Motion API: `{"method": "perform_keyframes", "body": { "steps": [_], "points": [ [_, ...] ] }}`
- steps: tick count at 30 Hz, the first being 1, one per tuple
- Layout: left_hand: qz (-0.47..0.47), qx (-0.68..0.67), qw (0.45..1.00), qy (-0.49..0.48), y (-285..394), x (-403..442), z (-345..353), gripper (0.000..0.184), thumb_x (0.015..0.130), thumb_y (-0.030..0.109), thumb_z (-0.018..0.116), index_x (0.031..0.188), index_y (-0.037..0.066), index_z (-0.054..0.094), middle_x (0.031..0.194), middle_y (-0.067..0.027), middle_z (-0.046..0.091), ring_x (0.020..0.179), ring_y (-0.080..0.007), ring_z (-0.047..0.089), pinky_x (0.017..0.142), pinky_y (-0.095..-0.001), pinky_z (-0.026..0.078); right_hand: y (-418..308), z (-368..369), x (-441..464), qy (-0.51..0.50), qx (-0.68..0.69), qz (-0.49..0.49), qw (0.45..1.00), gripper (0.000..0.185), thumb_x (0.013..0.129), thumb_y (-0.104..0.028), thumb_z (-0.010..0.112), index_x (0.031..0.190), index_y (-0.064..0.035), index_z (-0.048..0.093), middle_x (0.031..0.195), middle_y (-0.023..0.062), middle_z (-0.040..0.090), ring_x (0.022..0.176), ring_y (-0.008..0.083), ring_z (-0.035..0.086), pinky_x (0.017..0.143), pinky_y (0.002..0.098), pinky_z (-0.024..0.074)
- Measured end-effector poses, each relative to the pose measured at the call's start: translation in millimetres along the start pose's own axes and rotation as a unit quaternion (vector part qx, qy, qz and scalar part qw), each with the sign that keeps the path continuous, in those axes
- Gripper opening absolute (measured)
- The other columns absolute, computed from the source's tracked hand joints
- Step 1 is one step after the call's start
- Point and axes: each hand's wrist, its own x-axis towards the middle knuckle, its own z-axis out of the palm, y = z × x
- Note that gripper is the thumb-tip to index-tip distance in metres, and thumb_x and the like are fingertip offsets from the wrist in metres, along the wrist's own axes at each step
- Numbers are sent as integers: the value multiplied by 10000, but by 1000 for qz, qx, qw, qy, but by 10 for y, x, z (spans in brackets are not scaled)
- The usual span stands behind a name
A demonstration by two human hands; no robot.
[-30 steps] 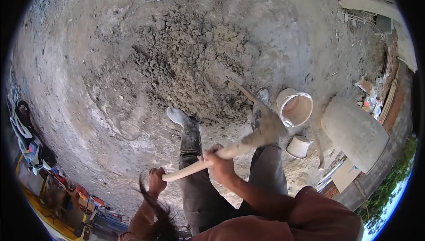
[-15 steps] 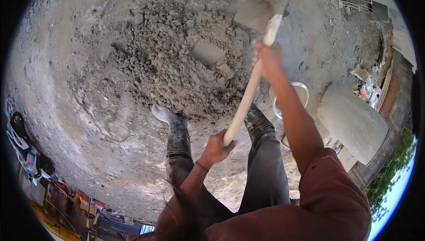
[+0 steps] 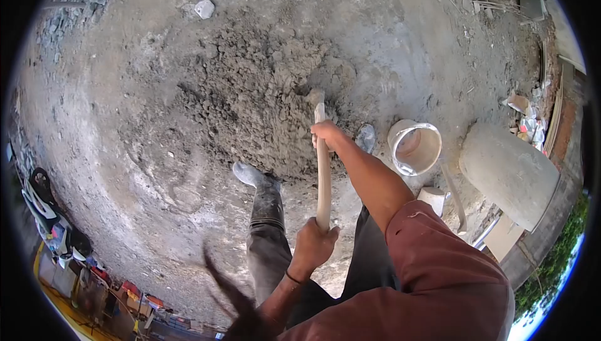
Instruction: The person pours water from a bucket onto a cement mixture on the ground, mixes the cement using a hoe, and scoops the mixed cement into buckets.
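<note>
1 wooden handle [image 3: 323, 181] met the right part of the grey mound [image 3: 250, 90] on my feed. I saw the right hand [image 3: 328, 133] wrapped around it nearest the mound, the left hand [image 3: 314, 242] clenched around its end farther off. 1 bucket [image 3: 429, 147] sat right of the mound; 1 pale stone [image 3: 204, 8] lay beyond.

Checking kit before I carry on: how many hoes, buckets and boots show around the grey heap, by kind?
Hoe: 1
Buckets: 2, one partly hidden
Boots: 2
Total: 5
</note>
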Motion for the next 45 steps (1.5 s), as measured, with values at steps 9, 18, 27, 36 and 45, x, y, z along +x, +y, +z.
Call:
{"method": "perform_keyframes", "body": {
  "steps": [9, 18, 27, 36, 45],
  "points": [
    [116, 194, 974, -5, -1509, -1152, -1078, 345, 831, 309, 811, 1009, 60, 652, 798, -207, 695, 759, -405, 698, 692, -498, 547, 763, 245, -2305, 98, 338, -110, 930, 112, 895, -74, 617, 891, -17, 520, 690, 70, 529, 509, 191, 520, 469, 374, 460],
    [51, 351, 910, 213, -3403, 487, -1485, 68, 828, 262, 726, 873, 210, 727, 1035, 5, 728, 1223, -263, 580, 1173, -738, 126, 1646, 1166, -2614, 19, 416, -114, 902, 118, 854, 37, 629, 881, -33, 538, 783, 103, 564, 758, 265, 615, 719, 446, 546],
    [152, 283, 938, 129, -3473, -313, -1684, 199, 740, 243, 831, 765, 92, 703, 730, -151, 691, 765, -385, 689, 781, -501, 549, 1326, 1090, -2456, -44, 403, -38, 914, 147, 891, 23, 633, 944, -40, 511, 792, 96, 528, 700, 246, 594, 730, 530, 580],
    [76, 4, 994, 82, -761, 799, 189, 359, 854, 314, 783, 868, -38, 712, 763, -290, 674, 781, -474, 685, 662, -521, 541, -590, 44, -118, 67, 86, -128, 986, 244, 865, -84, 732, 1012, -2, 556, 704, 94, 560, 488, 227, 550, 442, 423, 472],
    [227, -195, 952, 63, 532, 1601, 45, 302, 864, 228, 797, 913, -22, 635, 665, -37, 626, 574, -121, 542, 525, -320, 446, -2688, -446, -639, 210, -126, -405, 881, 273, 902, -145, 691, 973, 110, 624, 658, 152, 651, 529, 248, 673, 468, 366, 556]
  ]
}}
